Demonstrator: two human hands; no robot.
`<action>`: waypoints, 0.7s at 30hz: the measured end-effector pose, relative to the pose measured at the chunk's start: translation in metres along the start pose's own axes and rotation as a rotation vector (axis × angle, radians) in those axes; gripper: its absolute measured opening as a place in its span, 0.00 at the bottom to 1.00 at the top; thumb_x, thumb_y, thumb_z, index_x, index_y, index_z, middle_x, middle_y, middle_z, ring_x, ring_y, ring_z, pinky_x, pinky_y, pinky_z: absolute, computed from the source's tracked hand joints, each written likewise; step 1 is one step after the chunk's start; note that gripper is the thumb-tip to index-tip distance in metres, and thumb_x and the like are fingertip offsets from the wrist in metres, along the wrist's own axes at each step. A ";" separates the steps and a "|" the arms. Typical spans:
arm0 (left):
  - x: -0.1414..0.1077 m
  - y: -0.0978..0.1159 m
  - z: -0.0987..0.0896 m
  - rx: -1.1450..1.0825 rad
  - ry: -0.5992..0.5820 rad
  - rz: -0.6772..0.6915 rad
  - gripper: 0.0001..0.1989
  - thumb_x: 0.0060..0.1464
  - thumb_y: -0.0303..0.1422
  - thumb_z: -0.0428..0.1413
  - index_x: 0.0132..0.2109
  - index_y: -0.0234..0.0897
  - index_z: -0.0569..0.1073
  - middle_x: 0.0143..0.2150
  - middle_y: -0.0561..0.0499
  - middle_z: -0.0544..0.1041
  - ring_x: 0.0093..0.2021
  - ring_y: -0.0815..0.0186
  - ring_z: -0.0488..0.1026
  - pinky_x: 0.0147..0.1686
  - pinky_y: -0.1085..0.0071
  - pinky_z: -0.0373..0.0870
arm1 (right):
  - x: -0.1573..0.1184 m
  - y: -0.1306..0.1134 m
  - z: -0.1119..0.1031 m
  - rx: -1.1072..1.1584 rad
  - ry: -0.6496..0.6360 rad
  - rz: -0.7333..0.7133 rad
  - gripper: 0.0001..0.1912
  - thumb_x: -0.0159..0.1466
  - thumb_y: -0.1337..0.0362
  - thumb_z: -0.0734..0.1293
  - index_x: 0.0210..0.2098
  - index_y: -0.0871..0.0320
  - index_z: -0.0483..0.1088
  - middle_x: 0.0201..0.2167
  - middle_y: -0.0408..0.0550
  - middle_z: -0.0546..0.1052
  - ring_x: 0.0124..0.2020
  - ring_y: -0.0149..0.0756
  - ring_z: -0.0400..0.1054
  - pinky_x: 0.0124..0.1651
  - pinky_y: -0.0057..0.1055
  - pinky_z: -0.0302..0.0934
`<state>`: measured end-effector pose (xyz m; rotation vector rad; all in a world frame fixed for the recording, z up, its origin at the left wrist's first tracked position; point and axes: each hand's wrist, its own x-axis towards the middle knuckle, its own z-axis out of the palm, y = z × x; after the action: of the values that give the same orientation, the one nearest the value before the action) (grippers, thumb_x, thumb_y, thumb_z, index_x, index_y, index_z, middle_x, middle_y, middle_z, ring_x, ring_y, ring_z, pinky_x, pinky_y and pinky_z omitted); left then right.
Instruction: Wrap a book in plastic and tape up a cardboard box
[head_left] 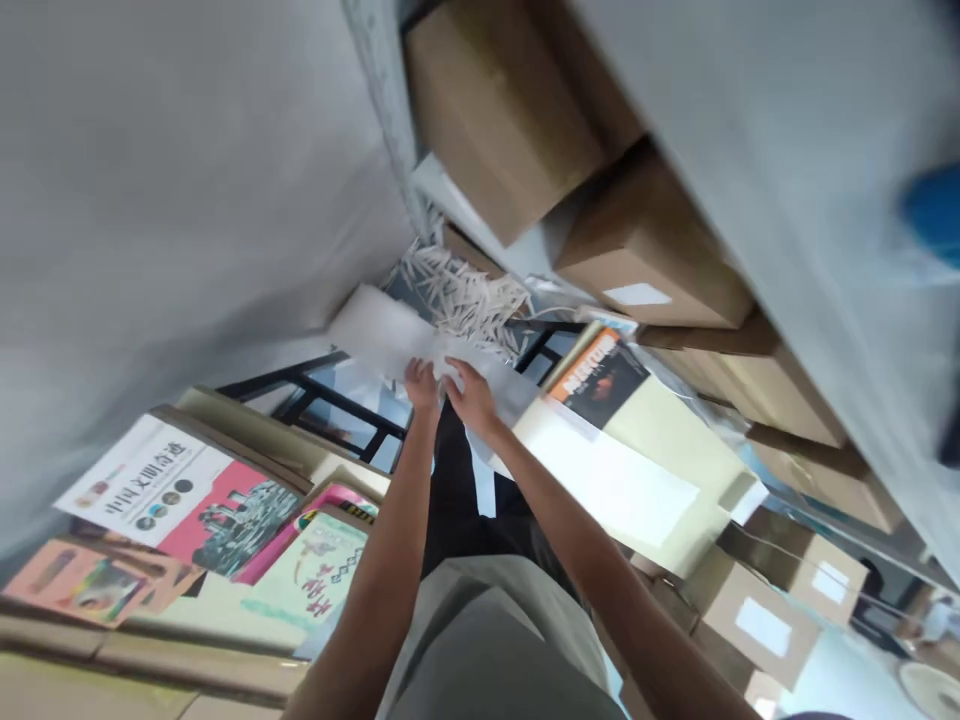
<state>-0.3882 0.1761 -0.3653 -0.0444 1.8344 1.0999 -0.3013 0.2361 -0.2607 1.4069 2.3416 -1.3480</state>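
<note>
Grey-green clothing (499,650) of the wearer nearest the lens, bottom centre, a forearm rising on either side of it. Both hands meet mid-view over a white sheet (379,325), which spreads up-left from the fingers and also right, toward the right-hand stack. Left hand (422,383): fingers curled, at the sheet's near side; cannot tell whether it pinches the material. Right hand (469,393): part open, thumb and forefinger apart, tips at the sheet; firm hold cannot be told. Beyond the sheet, a heap of pale paper strips (457,290). Black bars (337,400) of a frame run left of the hands, more at right behind the sheet. Working room is a narrow slot: left side bounded by book stacks (165,490) with printed covers on top; right side by a cream-coloured stack (664,420) bearing a dark magazine (600,375) and a blank white sheet (611,470). Forearms pass between these edges, dark trousers (450,480) below. Large whitish surface (187,180) closes the upper left. Along the right, cardboard boxes (652,250) sit in a row behind a pale, slanting beam (787,250), blurred; further labelled cartons (761,620) lower right.
</note>
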 end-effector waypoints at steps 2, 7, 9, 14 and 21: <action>-0.048 0.021 0.018 0.045 0.032 0.100 0.21 0.70 0.36 0.52 0.67 0.39 0.71 0.70 0.34 0.74 0.72 0.48 0.71 0.73 0.49 0.67 | -0.057 0.007 -0.042 0.007 0.103 0.017 0.26 0.78 0.57 0.58 0.71 0.53 0.71 0.68 0.54 0.77 0.70 0.40 0.72 0.73 0.36 0.66; -0.148 0.055 0.063 0.204 -0.208 0.386 0.17 0.67 0.33 0.53 0.59 0.42 0.78 0.63 0.38 0.81 0.67 0.51 0.77 0.69 0.52 0.73 | -0.176 0.060 -0.129 0.042 0.365 0.187 0.27 0.78 0.57 0.55 0.70 0.50 0.73 0.66 0.54 0.78 0.68 0.47 0.74 0.70 0.45 0.71; -0.173 0.067 0.087 0.335 -0.306 0.439 0.15 0.65 0.32 0.56 0.56 0.42 0.78 0.62 0.39 0.82 0.65 0.50 0.78 0.68 0.52 0.74 | -0.211 0.089 -0.151 0.064 0.417 0.262 0.27 0.78 0.59 0.54 0.71 0.51 0.72 0.68 0.55 0.77 0.68 0.48 0.74 0.69 0.46 0.71; -0.197 0.090 0.166 0.748 -0.398 0.570 0.17 0.60 0.28 0.61 0.56 0.39 0.76 0.63 0.35 0.80 0.69 0.43 0.73 0.73 0.48 0.64 | -0.255 0.154 -0.170 0.133 0.362 0.251 0.26 0.75 0.66 0.60 0.68 0.54 0.75 0.74 0.54 0.71 0.73 0.45 0.68 0.76 0.44 0.63; -0.216 0.072 0.233 1.058 -0.296 0.668 0.33 0.57 0.30 0.65 0.66 0.28 0.66 0.72 0.22 0.66 0.76 0.36 0.58 0.77 0.45 0.50 | -0.296 0.228 -0.155 -0.054 0.262 0.238 0.39 0.74 0.64 0.66 0.81 0.65 0.55 0.84 0.65 0.40 0.85 0.59 0.34 0.83 0.55 0.42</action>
<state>-0.1408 0.2933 -0.1890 1.3399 1.9721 0.3666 0.0903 0.1924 -0.1689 1.8749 2.2418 -1.0875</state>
